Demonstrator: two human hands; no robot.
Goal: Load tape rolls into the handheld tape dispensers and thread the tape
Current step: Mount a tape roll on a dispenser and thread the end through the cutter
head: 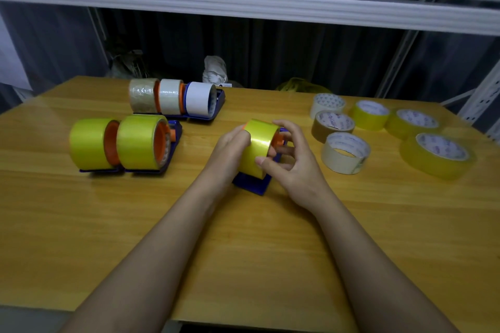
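Observation:
A yellow tape roll (258, 147) sits on the orange hub of a blue handheld dispenser (253, 184) at the middle of the wooden table (243, 251). My left hand (230, 147) grips the roll's left side. My right hand (292, 159) curls round its right side, thumb pressed on the tape's face and fingers at the hub. The dispenser's base shows below the roll; its front part is hidden behind my hands.
Two loaded yellow dispensers (121, 143) stand at the left, and three loaded ones with pale rolls (173, 98) behind them. Several loose rolls (384, 132) lie flat at the right. A white shelf beam (243, 3) with cardboard boxes runs overhead.

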